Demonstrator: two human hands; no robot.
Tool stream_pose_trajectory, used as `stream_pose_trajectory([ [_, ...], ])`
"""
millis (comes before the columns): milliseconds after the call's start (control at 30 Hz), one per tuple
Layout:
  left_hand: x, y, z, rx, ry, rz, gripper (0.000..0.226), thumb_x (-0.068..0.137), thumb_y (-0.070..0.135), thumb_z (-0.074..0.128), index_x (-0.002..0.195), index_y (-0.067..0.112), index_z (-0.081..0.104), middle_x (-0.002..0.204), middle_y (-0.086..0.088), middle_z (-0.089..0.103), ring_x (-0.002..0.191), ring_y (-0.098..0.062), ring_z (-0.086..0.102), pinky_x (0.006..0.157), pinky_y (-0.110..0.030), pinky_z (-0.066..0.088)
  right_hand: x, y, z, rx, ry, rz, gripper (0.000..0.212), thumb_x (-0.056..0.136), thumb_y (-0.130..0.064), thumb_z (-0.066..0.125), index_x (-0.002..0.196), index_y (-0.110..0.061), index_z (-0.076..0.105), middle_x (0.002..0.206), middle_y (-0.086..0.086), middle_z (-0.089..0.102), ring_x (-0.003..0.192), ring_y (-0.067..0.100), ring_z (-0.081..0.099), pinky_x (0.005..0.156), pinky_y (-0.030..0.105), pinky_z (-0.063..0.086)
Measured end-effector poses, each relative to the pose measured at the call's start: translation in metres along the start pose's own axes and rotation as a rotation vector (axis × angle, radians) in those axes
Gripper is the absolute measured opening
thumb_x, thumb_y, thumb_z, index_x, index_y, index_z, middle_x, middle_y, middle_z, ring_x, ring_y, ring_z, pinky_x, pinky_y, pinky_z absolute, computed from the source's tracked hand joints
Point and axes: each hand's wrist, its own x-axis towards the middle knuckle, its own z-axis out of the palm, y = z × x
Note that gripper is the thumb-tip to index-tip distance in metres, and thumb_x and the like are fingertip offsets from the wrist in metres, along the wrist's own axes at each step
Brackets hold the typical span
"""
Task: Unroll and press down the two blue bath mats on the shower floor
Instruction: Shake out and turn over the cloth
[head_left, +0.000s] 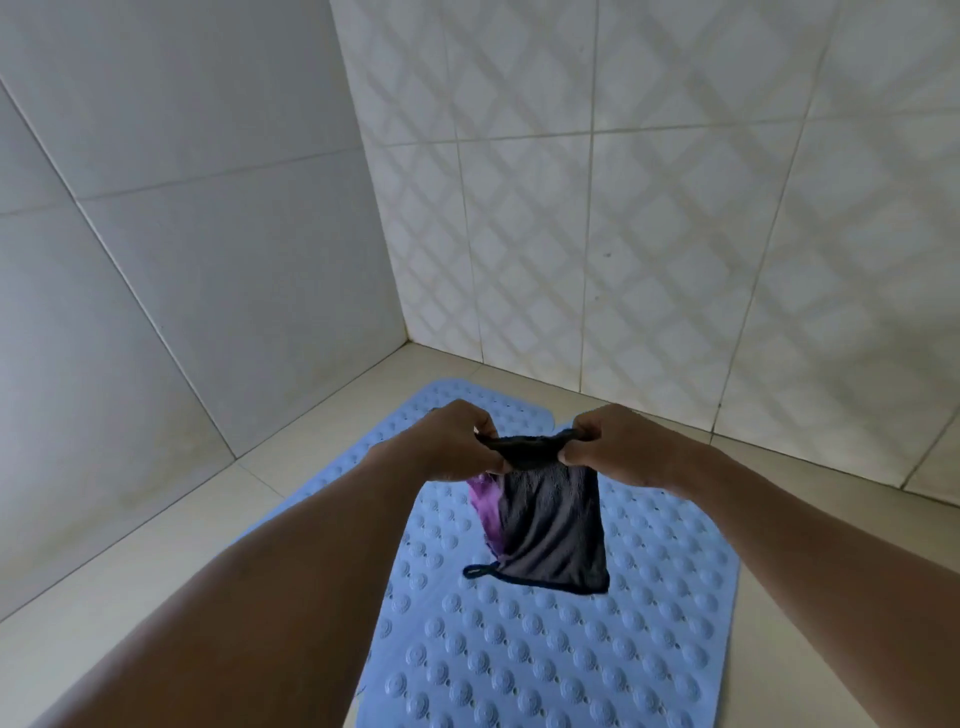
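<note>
Already the bumpy blue rubber bath mats (545, 639) lie flat on the beige tiled shower floor (171, 540), lower centre. Left hand (447, 441) and right hand (618, 441) each pinch a dark grey terry cloth (550, 525) mid-frame. Unrolling seems finished; pressing down likely comes next, needing freed hands.

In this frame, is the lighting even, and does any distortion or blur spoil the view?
Head view: soft, dim light, brighter on the patterned right wall, no glare; wide-angle bending curves the tile lines; the dark cloth in both hands and the blue mats look reasonably sharp.
</note>
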Motion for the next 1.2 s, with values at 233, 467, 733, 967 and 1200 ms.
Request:
stream_pose_trajectory([
  [233, 0.011, 0.037, -0.041, -0.025, 0.036, 0.056, 0.022, 0.077, 0.023, 0.086, 0.076, 0.020, 0.064, 0.086, -0.005, 0.068, 0.081, -0.020, 0.062, 0.073, -0.033, 0.053, 0.008, -0.016, -0.026, 0.278, 0.096, -0.003, 0.029, 0.086, -0.007, 0.056, 0.109, -0.026, 0.058, 0.085, 0.009, 0.060, 0.073, 0.023, 0.056, 0.064, 0.036, 0.049],
  [467, 0.008, 0.045, -0.058, -0.218, -0.221, 0.021, 0.021, 0.085, 0.040, 0.080, 0.081, 0.022, 0.070, 0.090, -0.005, 0.067, 0.087, -0.019, 0.062, 0.084, -0.041, 0.057, -0.003, -0.007, -0.054, 0.253, 0.118, 0.017, 0.019, 0.089, -0.005, 0.050, 0.095, -0.015, 0.066, 0.074, 0.005, 0.055, 0.063, 0.019, 0.046, 0.058, 0.029, 0.039],
  [733, 0.010, 0.063, -0.049, -0.453, -0.236, 0.037, 0.019, 0.094, 0.034, 0.070, 0.088, 0.017, 0.066, 0.092, -0.006, 0.064, 0.084, -0.021, 0.056, 0.075, -0.032, 0.049, -0.004, -0.001, -0.071, 0.320, 0.221, 0.061, 0.014, 0.093, -0.023, 0.053, 0.087, -0.012, 0.060, 0.083, 0.007, 0.052, 0.079, 0.024, 0.051, 0.075, 0.041, 0.044],
  [967, 0.016, 0.073, -0.047, -0.479, -0.164, 0.058, 0.025, 0.091, 0.028, 0.075, 0.094, 0.010, 0.059, 0.079, -0.013, 0.062, 0.056, -0.016, 0.057, 0.050, -0.023, 0.049, -0.005, -0.003, -0.087, 0.393, 0.271, 0.008, 0.017, 0.099, -0.014, 0.050, 0.087, -0.008, 0.061, 0.088, 0.011, 0.057, 0.084, 0.022, 0.058, 0.079, 0.044, 0.060],
  [1200, 0.025, 0.077, -0.056, -0.441, -0.175, 0.058, 0.036, 0.077, 0.045, 0.084, 0.083, 0.015, 0.066, 0.083, -0.011, 0.070, 0.065, -0.017, 0.061, 0.060, -0.026, 0.051, 0.006, -0.002, -0.093, 0.369, 0.387, -0.015, 0.024, 0.098, -0.035, 0.056, 0.088, -0.013, 0.060, 0.084, 0.008, 0.057, 0.079, 0.024, 0.055, 0.075, 0.040, 0.041],
])
